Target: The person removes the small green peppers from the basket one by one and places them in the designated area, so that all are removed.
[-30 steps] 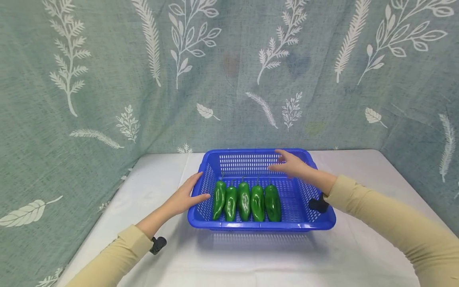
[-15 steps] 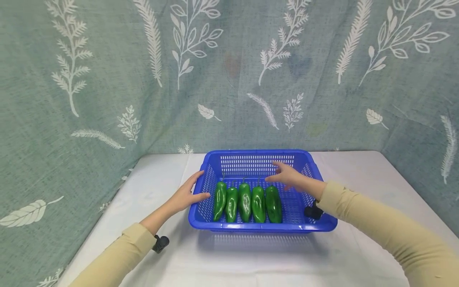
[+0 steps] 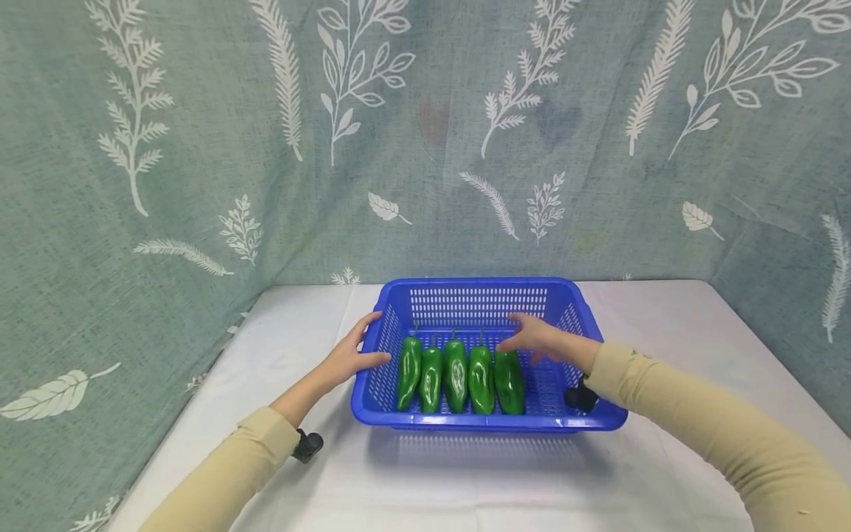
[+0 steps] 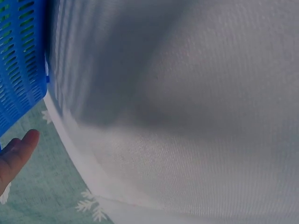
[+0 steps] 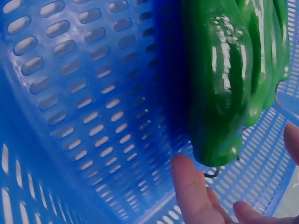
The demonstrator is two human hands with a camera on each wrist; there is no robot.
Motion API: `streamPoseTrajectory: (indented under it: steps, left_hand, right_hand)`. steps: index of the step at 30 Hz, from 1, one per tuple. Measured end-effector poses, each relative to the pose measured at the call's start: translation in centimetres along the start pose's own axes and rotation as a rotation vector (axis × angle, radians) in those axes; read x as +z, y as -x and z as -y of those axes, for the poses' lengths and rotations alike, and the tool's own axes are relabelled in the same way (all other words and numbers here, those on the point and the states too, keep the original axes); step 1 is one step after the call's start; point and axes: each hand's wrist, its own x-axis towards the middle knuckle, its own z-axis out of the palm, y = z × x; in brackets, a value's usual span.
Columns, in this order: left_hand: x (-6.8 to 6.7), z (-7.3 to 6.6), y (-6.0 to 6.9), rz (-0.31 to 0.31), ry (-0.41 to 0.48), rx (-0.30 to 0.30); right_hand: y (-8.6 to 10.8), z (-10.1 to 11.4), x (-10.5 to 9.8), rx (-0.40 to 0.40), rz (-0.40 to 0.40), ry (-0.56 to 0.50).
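Note:
A blue slotted plastic basket (image 3: 492, 422) holds several glossy green peppers in a row, stems toward the far side. Over the stem end of the rightmost pepper (image 3: 510, 388) is my right hand (image 3: 540, 338), its thumb and fingers spread apart. In the right wrist view, fingertips (image 5: 187, 179) lie just beside that pepper's stem end, and no grip on it shows. My left hand (image 3: 347, 360) is at the basket's left rim, fingers extended along the outside and thumb pointing over the rim. The left wrist view catches only a finger (image 4: 21, 154) near the basket's outer wall (image 4: 21, 60).
The basket stands on a table with a white cloth (image 3: 425, 495). Behind and at both sides hangs a green curtain (image 3: 425, 214) with white leaf prints. Within the basket, bare floor (image 3: 545, 384) shows right of the peppers.
My right hand has moved down and slightly left, from above the basket's right part to the rightmost pepper's stem end. My left hand has stayed at the left rim with a slight shift.

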Motion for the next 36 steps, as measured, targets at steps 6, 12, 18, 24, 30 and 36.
streamPoseTrajectory:
  steps: [6,12,18,24,30,36]
  left_hand:
    - [-0.1,0.1,0.0,0.010,0.002,-0.008]
    - [0.0,0.0,0.4,0.011,0.012,-0.019]
    - [0.0,0.1,0.5,0.008,0.013,-0.015]
    - [0.0,0.2,0.4,0.016,0.019,-0.014]
    - [0.0,0.1,0.3,0.021,0.029,-0.009]
    - [0.0,0.0,0.2,0.020,0.037,-0.002]
  right_hand:
    - [-0.1,-0.2,0.4,0.031,0.016,-0.012]
    - [-0.1,-0.5,0.7,0.054,0.035,-0.006]
    - [-0.1,-0.8,1.1,0.087,0.058,0.004]
    - [0.1,-1.0,1.4,0.110,0.090,0.022]
    - [0.0,-1.2,1.5,0.120,0.119,0.017]
    - [-0.1,-1.4,1.7,0.123,0.127,-0.024]
